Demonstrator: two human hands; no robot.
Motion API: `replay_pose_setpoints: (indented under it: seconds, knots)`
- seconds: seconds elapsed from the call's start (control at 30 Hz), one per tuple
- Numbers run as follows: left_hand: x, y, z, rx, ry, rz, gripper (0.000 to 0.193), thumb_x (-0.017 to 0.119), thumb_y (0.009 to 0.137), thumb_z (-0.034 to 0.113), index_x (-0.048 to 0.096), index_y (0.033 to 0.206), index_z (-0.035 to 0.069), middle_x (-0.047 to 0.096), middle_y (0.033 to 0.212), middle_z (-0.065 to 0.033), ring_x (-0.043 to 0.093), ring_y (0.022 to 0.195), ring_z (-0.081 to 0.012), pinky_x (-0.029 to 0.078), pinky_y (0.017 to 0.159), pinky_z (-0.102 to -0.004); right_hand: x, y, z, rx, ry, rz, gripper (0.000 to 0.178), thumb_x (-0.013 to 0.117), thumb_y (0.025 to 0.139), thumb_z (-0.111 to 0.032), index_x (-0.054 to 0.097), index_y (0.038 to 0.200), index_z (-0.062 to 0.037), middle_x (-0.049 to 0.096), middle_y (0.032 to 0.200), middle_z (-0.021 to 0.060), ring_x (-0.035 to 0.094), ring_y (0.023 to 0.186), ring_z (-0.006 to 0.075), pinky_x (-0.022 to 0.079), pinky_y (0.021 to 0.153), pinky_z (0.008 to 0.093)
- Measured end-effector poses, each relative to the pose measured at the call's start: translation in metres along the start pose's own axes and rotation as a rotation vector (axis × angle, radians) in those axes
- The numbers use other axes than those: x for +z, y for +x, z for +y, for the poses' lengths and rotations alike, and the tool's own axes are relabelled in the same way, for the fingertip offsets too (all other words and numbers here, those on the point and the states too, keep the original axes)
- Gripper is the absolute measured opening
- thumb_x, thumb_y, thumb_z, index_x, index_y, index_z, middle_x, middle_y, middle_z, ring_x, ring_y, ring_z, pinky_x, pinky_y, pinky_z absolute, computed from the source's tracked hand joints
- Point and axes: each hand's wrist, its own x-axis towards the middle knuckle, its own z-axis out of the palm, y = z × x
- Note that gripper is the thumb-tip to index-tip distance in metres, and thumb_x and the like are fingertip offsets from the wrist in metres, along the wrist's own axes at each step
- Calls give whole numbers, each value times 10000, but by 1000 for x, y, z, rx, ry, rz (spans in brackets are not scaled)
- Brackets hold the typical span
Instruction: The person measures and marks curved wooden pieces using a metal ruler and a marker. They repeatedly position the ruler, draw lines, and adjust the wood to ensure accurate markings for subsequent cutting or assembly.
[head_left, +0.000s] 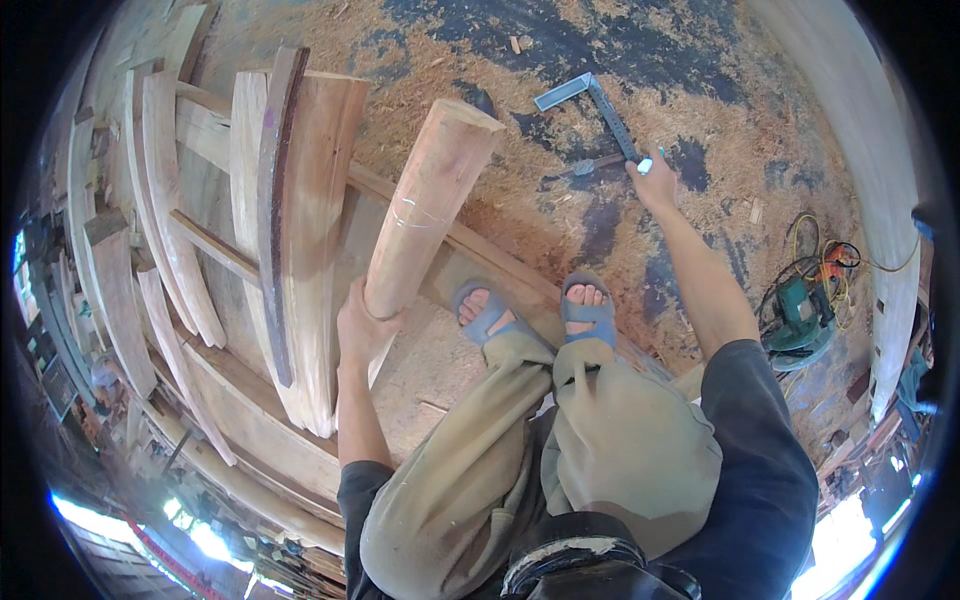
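A thick, rounded wooden post (428, 195) with pale curved lines marked on its side leans up and away from me. My left hand (366, 325) is wrapped round its lower end. To the right, my right hand (652, 180) grips a carpenter's square (612, 118) by its dark ruled blade, and the light blue stock points left at the far end. Something small and white or light blue shows at the right fingers, too small to name. The square is apart from the post. Just beyond that hand, a metal-headed tool (585, 167) lies on the ground, partly hidden.
Several shaped planks (325, 220) lie and lean at the left. A green power tool (797, 308) with tangled cables sits at the right, beside a long pale timber (868, 160). Sawdust (740, 130) covers the dark ground. My sandalled feet (590, 310) are between the hands.
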Motion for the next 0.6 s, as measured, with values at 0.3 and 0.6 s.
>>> replay_pose_setpoints:
  seconds: [0.3, 0.6]
  knots:
    - [-16, 9, -12, 36, -65, -48, 937, 969, 686, 378, 586, 1467, 27, 766, 1261, -262, 743, 1207, -415, 587, 1005, -491, -1, -46, -159, -234, 641, -289, 542, 716, 1076, -474, 634, 1457, -97, 761, 1303, 108, 780, 1099, 234, 618, 900, 376]
    - [67, -25, -18, 81, 137, 416, 879, 968, 723, 335, 587, 1450, 21, 702, 1327, -203, 683, 1224, -407, 549, 1030, -508, -53, -119, -265, 4, 1163, -486, 730, 775, 1043, -497, 479, 1490, -2, 661, 1250, 129, 747, 1055, 234, 666, 803, 402]
